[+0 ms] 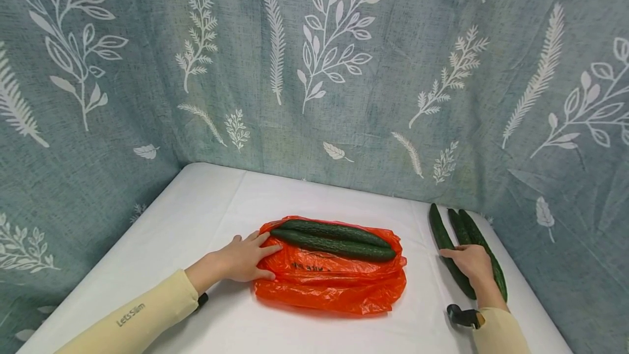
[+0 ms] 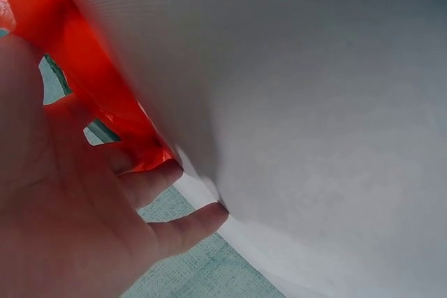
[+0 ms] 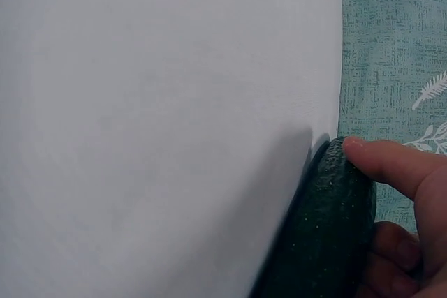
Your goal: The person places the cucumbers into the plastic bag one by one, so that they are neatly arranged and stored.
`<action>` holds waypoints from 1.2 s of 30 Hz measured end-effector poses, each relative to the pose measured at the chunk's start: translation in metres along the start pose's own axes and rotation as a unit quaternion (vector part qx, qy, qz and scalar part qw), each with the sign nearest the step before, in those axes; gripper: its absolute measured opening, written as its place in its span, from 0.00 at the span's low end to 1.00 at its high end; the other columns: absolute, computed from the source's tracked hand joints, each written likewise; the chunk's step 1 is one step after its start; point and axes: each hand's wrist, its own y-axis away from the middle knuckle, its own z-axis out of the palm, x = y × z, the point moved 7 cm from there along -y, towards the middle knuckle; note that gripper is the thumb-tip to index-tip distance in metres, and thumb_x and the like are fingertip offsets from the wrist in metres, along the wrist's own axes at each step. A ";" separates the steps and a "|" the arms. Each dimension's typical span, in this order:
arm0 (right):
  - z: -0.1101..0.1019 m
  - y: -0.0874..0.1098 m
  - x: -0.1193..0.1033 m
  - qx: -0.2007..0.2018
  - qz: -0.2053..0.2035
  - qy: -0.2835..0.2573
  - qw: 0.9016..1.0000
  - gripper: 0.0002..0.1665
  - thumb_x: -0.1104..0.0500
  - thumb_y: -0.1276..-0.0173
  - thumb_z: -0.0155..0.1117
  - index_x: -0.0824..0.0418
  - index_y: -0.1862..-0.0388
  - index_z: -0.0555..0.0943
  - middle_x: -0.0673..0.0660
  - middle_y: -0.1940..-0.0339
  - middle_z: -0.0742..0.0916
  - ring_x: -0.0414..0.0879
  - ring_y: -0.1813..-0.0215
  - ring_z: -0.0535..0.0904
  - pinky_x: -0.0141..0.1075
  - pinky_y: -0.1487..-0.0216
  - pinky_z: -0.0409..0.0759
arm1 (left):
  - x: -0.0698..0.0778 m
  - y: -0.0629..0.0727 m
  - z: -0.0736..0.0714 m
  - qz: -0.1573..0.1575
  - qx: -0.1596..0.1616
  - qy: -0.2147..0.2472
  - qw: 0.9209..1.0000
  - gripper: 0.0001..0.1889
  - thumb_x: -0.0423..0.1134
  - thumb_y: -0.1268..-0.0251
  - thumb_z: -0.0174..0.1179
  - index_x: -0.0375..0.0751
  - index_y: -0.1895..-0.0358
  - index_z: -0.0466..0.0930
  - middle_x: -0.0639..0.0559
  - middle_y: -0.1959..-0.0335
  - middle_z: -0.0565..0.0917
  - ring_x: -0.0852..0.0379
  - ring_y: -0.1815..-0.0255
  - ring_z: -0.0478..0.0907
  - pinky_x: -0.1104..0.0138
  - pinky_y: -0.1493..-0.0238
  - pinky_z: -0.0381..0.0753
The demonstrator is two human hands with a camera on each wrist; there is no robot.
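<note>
A red plastic bag (image 1: 334, 294) lies flat on the white table, with two long dark green cucumbers side by side on it, the rear cucumber (image 1: 339, 229) and the front cucumber (image 1: 339, 247). My left hand (image 1: 241, 258) rests at the bag's left edge, fingers spread; in the left wrist view its fingers (image 2: 188, 232) are mostly straight against the bag and table. On the right, my right hand (image 1: 473, 264) grips the leftmost of three cucumbers, this cucumber (image 1: 439, 228), its thumb on one side and fingers round the other, as the right wrist view shows.
Two more cucumbers lie close together beyond my right hand, a shorter-looking cucumber (image 1: 457, 224) and a longer cucumber (image 1: 497, 269) near the table's right edge. A blue-green leaf-patterned curtain (image 1: 295, 141) encloses the white table (image 1: 216, 195) behind and at both sides.
</note>
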 end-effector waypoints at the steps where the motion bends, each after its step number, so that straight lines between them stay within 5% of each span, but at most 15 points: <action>1: 0.000 0.000 0.000 0.001 -0.002 0.000 1.000 0.45 0.45 0.36 0.69 0.78 0.34 0.72 0.79 0.32 0.71 0.74 0.37 0.71 0.61 0.45 0.76 | 0.000 0.000 0.000 0.000 0.000 0.000 1.000 0.40 0.68 0.37 0.59 0.59 0.24 0.66 0.41 0.21 0.60 0.38 0.20 0.55 0.33 0.31 0.60; 17: 0.003 -0.001 0.002 0.003 0.006 -0.026 1.000 0.43 0.46 0.36 0.69 0.76 0.33 0.72 0.79 0.30 0.70 0.75 0.34 0.68 0.63 0.42 0.74 | 0.000 0.000 0.000 0.003 -0.003 0.004 1.000 0.40 0.68 0.36 0.59 0.58 0.23 0.65 0.41 0.21 0.60 0.39 0.20 0.55 0.33 0.31 0.59; 36: 0.001 0.003 -0.006 -0.055 -0.013 -0.022 0.998 0.46 0.44 0.38 0.72 0.75 0.32 0.72 0.79 0.27 0.64 0.76 0.28 0.59 0.66 0.34 0.66 | -0.002 0.001 -0.001 0.001 -0.008 0.009 1.000 0.39 0.67 0.36 0.60 0.58 0.24 0.66 0.42 0.20 0.59 0.40 0.20 0.55 0.33 0.31 0.59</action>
